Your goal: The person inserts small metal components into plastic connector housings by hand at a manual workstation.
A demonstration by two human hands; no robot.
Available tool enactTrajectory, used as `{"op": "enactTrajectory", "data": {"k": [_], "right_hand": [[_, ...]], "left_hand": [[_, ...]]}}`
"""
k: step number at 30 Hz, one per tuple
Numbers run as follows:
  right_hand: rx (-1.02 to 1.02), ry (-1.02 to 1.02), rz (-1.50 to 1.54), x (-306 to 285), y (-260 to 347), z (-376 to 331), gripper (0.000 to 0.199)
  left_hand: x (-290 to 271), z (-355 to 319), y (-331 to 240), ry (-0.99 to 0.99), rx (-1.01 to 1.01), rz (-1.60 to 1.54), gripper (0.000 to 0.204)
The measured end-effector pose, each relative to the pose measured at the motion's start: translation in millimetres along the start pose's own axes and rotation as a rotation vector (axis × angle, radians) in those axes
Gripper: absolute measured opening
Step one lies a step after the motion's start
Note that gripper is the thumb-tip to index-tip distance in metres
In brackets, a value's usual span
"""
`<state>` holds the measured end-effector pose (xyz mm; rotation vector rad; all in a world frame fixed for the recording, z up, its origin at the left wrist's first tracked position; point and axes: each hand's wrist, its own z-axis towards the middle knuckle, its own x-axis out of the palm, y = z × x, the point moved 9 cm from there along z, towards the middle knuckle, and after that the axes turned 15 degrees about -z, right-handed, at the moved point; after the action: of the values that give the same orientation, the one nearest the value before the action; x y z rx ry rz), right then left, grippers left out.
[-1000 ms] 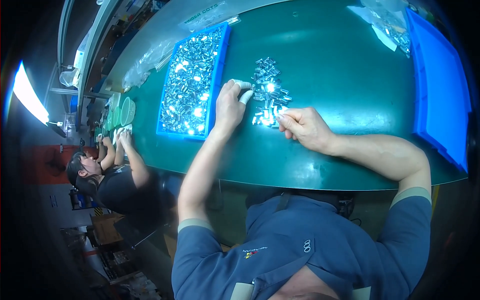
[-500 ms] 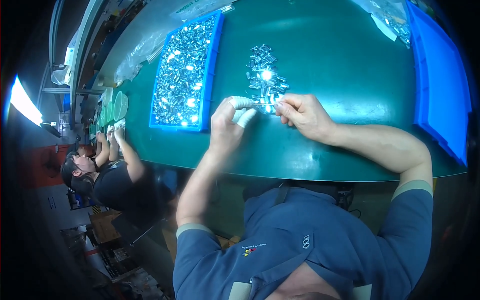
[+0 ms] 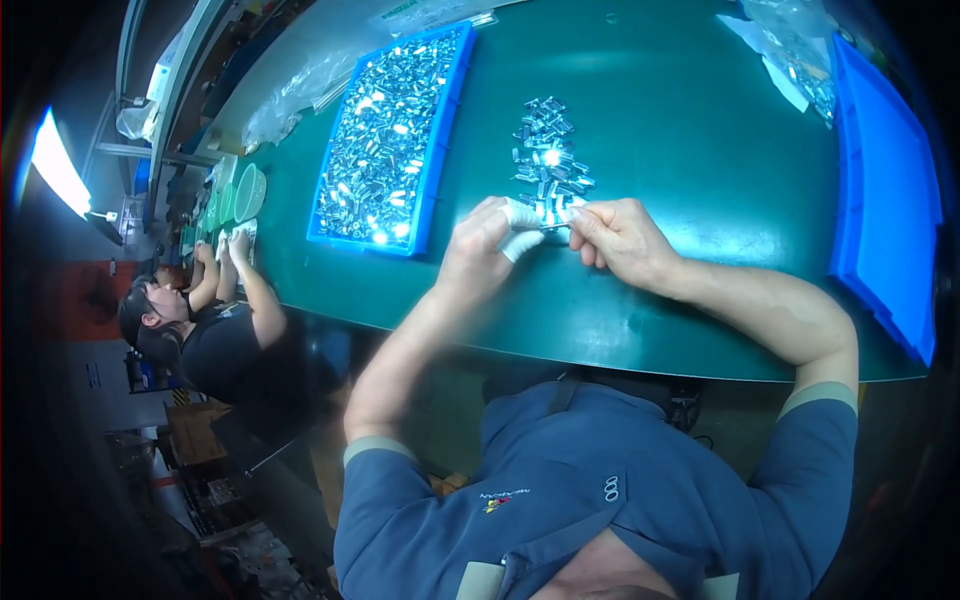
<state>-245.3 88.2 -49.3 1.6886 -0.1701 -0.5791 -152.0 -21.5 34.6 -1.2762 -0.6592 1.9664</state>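
Over the near end of a heap of small shiny metal pieces (image 3: pixel 552 160), my two hands meet. My left hand (image 3: pixel 482 245) has white wrapping on its thumb and forefinger, and their tips close on one end of a thin metal piece (image 3: pixel 553 227). At the other end of this piece, my right hand (image 3: pixel 625 245) pinches with thumb and forefinger, the other fingers curled under. The piece's exact kind is too small to make out, and fingertips partly cover it.
Left of the heap stands a blue tray (image 3: pixel 446 135) full of similar metal pieces. Another blue tray (image 3: pixel 890 200) is at the right edge of the green table (image 3: pixel 690 120). Plastic bags (image 3: pixel 790 40) lie far right. A co-worker (image 3: pixel 215 340) sits at left near green bowls (image 3: pixel 250 190).
The view has shifted a little. My left hand has come closer to my right, its wrapped fingertips drawing together around the metal piece. My right hand keeps its pinch.
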Motion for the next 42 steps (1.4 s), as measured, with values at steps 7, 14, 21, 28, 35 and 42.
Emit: {"op": "enactTrajectory", "data": {"k": [7, 14, 21, 28, 35, 42], "right_hand": [[-0.083, 0.005, -0.178, 3, 11, -3, 0.046], [-0.023, 0.054, -0.191, 7, 6, -4, 0.047], [-0.114, 0.041, -0.238, 13, 13, -6, 0.043], [-0.068, 0.002, -0.113, 4, 9, -5, 0.044], [-0.118, 0.015, -0.113, 8, 11, -6, 0.044], [-0.102, 0.018, -0.107, 7, 10, -8, 0.043]], "left_hand": [[3, -9, 5, -0.019, -0.078, -0.066, 0.019], [14, -4, -5, -0.037, -0.018, -0.109, 0.019], [11, -16, -8, -0.027, 0.007, -0.041, 0.02], [-48, -40, -13, -0.217, -0.008, 0.198, 0.016], [-126, -63, 28, -0.403, -0.148, 0.558, 0.017], [-41, -10, 27, -0.187, -0.01, 0.391, 0.027]]}}
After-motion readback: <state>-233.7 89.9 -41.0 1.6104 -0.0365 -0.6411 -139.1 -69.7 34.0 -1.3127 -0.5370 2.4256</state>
